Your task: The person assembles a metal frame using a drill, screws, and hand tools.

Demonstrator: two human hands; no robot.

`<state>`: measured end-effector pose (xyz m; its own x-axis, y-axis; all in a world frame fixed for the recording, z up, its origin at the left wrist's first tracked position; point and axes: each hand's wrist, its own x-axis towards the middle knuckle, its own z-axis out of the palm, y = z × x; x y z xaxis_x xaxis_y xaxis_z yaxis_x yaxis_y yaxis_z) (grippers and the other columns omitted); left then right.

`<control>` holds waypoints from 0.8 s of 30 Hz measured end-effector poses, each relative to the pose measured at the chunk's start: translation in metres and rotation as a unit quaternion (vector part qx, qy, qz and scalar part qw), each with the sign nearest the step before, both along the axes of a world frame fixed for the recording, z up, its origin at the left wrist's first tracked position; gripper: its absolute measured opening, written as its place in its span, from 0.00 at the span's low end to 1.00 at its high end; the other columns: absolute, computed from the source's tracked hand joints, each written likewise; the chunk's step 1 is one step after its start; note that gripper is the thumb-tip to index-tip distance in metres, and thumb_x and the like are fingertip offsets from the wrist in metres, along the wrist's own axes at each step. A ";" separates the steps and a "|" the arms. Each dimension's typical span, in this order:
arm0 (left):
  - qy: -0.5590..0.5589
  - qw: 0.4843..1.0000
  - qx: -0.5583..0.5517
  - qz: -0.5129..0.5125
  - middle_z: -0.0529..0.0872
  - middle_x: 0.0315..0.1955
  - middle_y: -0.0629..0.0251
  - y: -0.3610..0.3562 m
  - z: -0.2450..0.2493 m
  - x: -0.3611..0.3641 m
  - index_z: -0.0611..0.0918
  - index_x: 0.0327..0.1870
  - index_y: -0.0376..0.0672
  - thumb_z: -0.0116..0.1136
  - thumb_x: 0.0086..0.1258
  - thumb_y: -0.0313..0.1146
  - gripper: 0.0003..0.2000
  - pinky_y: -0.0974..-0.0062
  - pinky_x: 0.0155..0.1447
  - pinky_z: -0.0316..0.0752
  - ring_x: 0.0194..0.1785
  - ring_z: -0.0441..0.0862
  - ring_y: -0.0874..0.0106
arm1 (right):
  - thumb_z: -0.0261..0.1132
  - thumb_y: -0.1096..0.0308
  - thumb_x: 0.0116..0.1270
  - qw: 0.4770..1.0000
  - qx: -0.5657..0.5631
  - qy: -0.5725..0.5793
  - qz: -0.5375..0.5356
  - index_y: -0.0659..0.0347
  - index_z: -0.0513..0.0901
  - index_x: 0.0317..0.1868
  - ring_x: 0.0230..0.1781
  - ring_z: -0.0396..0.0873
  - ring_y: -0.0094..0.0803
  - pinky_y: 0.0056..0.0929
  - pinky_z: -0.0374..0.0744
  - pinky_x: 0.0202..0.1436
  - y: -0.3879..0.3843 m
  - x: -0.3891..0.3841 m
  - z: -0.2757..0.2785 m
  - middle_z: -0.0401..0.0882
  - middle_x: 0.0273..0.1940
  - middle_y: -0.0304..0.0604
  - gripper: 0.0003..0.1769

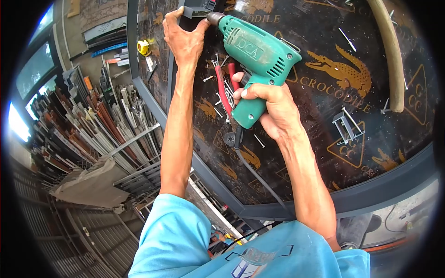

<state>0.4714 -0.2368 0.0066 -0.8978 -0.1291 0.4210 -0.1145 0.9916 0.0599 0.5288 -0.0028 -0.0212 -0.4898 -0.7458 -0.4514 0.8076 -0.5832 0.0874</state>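
Your right hand [269, 104] is closed tight round the grip of the drill [257, 51] at the centre of the frame, the drill's nose pointing to the upper middle. There your left hand [184, 39] clamps a metal piece [197, 8], thumb beside the chuck. Under the drill, red pliers [223, 90] and screws [218, 99] lie on the board [324, 139]. A tape measure [144, 47] sits upper left, a bracket [345, 124] right.

A dark plywood surface [324, 132] printed with gold crocodile logos [340, 69] lies beneath the right grip [266, 104]. Far to its left, long metal profiles [92, 129] stand stacked beside bright windows [18, 123].
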 end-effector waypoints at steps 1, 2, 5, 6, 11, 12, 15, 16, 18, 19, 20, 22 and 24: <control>-0.006 1.000 0.018 0.013 0.78 0.45 0.53 0.002 0.001 0.000 0.74 0.49 0.39 0.77 0.45 0.40 0.31 0.62 0.56 0.70 0.51 0.77 0.56 | 0.61 0.82 0.48 1.000 0.001 0.012 0.004 0.70 0.77 0.46 0.30 0.80 0.31 0.34 0.81 0.39 -0.001 0.001 -0.002 0.80 0.38 0.44 0.20; -0.013 0.999 0.038 0.027 0.77 0.45 0.51 0.005 0.002 0.001 0.74 0.48 0.40 0.76 0.44 0.37 0.30 0.59 0.56 0.70 0.51 0.76 0.53 | 0.61 0.82 0.48 1.000 0.003 0.023 0.010 0.69 0.77 0.45 0.29 0.79 0.30 0.33 0.81 0.38 -0.001 0.002 -0.003 0.80 0.37 0.43 0.19; -0.019 0.998 0.043 0.033 0.77 0.45 0.51 0.008 0.005 0.004 0.74 0.49 0.40 0.76 0.45 0.37 0.30 0.59 0.56 0.70 0.52 0.76 0.52 | 0.61 0.82 0.48 0.999 0.005 0.022 0.024 0.69 0.77 0.44 0.28 0.79 0.29 0.32 0.80 0.38 -0.002 0.002 -0.004 0.80 0.36 0.41 0.18; -0.018 0.998 0.042 0.031 0.77 0.45 0.51 0.009 0.005 0.001 0.74 0.49 0.39 0.76 0.45 0.37 0.30 0.58 0.56 0.70 0.52 0.76 0.52 | 0.61 0.82 0.48 0.999 0.004 0.026 0.022 0.69 0.77 0.44 0.28 0.79 0.29 0.32 0.80 0.38 -0.002 0.001 -0.005 0.80 0.36 0.41 0.18; -0.011 0.999 0.024 0.025 0.77 0.45 0.51 0.009 0.003 0.000 0.74 0.49 0.40 0.76 0.44 0.38 0.30 0.58 0.56 0.70 0.52 0.76 0.52 | 0.61 0.82 0.44 1.000 -0.010 0.015 0.002 0.69 0.78 0.42 0.29 0.80 0.31 0.31 0.80 0.38 -0.001 0.002 -0.001 0.80 0.34 0.43 0.19; -0.008 0.999 0.021 0.030 0.77 0.45 0.51 0.009 0.004 0.000 0.74 0.49 0.40 0.76 0.44 0.39 0.31 0.58 0.56 0.69 0.52 0.76 0.52 | 0.62 0.82 0.45 1.000 -0.019 0.013 -0.010 0.70 0.77 0.46 0.32 0.81 0.32 0.32 0.81 0.42 -0.003 0.003 -0.005 0.81 0.38 0.44 0.23; -0.010 1.000 -0.010 0.024 0.78 0.45 0.51 0.009 0.004 0.001 0.74 0.50 0.39 0.76 0.46 0.43 0.32 0.62 0.55 0.70 0.51 0.77 0.54 | 0.61 0.83 0.45 1.000 -0.024 0.003 -0.010 0.70 0.75 0.51 0.37 0.82 0.33 0.34 0.82 0.45 0.005 0.002 0.000 0.81 0.45 0.47 0.27; -0.011 1.000 -0.012 0.023 0.78 0.45 0.51 0.009 0.003 0.001 0.74 0.50 0.39 0.77 0.46 0.43 0.32 0.61 0.55 0.70 0.51 0.77 0.54 | 0.61 0.83 0.45 1.000 -0.022 0.007 -0.008 0.70 0.75 0.51 0.37 0.82 0.33 0.34 0.82 0.45 0.007 0.003 0.000 0.81 0.45 0.47 0.27; -0.003 0.999 -0.014 0.029 0.78 0.45 0.51 0.005 0.001 0.001 0.74 0.50 0.39 0.77 0.46 0.43 0.32 0.61 0.55 0.70 0.51 0.77 0.54 | 0.61 0.81 0.48 0.999 -0.022 0.024 0.003 0.69 0.73 0.55 0.40 0.81 0.34 0.39 0.82 0.48 0.009 0.002 -0.001 0.79 0.52 0.47 0.28; 0.007 1.000 0.015 0.017 0.77 0.47 0.55 0.004 0.000 0.000 0.74 0.51 0.45 0.76 0.45 0.44 0.32 0.56 0.57 0.67 0.51 0.75 0.52 | 0.61 0.81 0.48 1.000 -0.016 0.018 -0.002 0.70 0.74 0.53 0.37 0.81 0.35 0.37 0.82 0.46 0.008 0.003 0.001 0.80 0.47 0.47 0.26; 0.003 1.000 0.013 0.025 0.77 0.48 0.55 0.003 -0.001 0.000 0.74 0.51 0.45 0.76 0.44 0.44 0.32 0.57 0.57 0.66 0.52 0.75 0.52 | 0.61 0.81 0.48 1.000 -0.016 0.024 -0.002 0.70 0.74 0.53 0.37 0.81 0.35 0.37 0.82 0.46 0.006 0.004 -0.001 0.80 0.47 0.47 0.26; 0.000 0.999 0.014 0.031 0.77 0.48 0.56 0.003 -0.001 0.001 0.74 0.51 0.45 0.76 0.45 0.44 0.32 0.57 0.58 0.66 0.52 0.75 0.53 | 0.61 0.81 0.49 0.999 -0.025 0.025 0.023 0.70 0.76 0.49 0.33 0.80 0.35 0.35 0.80 0.42 0.004 0.005 -0.005 0.81 0.38 0.47 0.22; -0.005 0.999 0.015 0.031 0.77 0.48 0.55 0.005 0.000 0.002 0.74 0.51 0.44 0.76 0.45 0.43 0.32 0.57 0.58 0.66 0.52 0.75 0.53 | 0.62 0.81 0.48 1.000 -0.013 0.006 0.011 0.70 0.77 0.45 0.30 0.79 0.35 0.33 0.79 0.38 -0.001 0.007 -0.005 0.79 0.31 0.46 0.19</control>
